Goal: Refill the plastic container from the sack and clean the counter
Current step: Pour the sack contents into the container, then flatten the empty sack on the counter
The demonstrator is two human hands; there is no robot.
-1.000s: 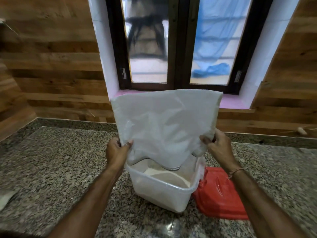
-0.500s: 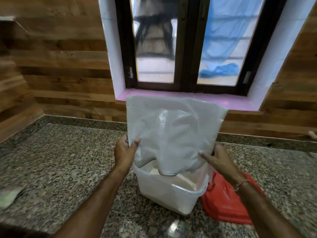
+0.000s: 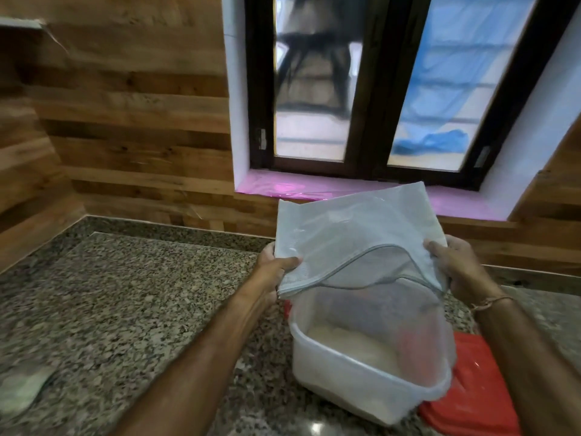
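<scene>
Head view: sack (image 3: 352, 234) is white, thin woven plastic, held in the air over the plastic container (image 3: 361, 372), mouth facing down and toward the camera, hemmed mouth edge gaping open in an arc. It hangs limp and flat; whether anything remains inside, cannot tell.

Left hand (image 3: 276, 272) pinches the sack's left mouth corner, thumb on top, fingers underneath, closed tight on the fabric. Right hand (image 3: 456, 262) grips the right mouth corner the same way, fingers curled round the edge. A thin bracelet (image 3: 490, 302) sits on the right wrist.

Container is translucent white, roughly square, lid off, standing on the granite counter (image 3: 125, 309) toward the near right part of it. Pale powder or grain (image 3: 352, 341) heaped inside, filling the lower part only. The sack's mouth is above the container's far rim, not touching the contents.

Red lid (image 3: 478, 401) lies flat on the counter, touching or just beside the container's right side, partly behind it.

Pale blurred patch (image 3: 22, 391) near the counter's near left edge, too blurred to identify.

Behind the counter: wood-plank wall (image 3: 125, 121), dark-framed window (image 3: 377, 89), pink sill (image 3: 298, 188).
</scene>
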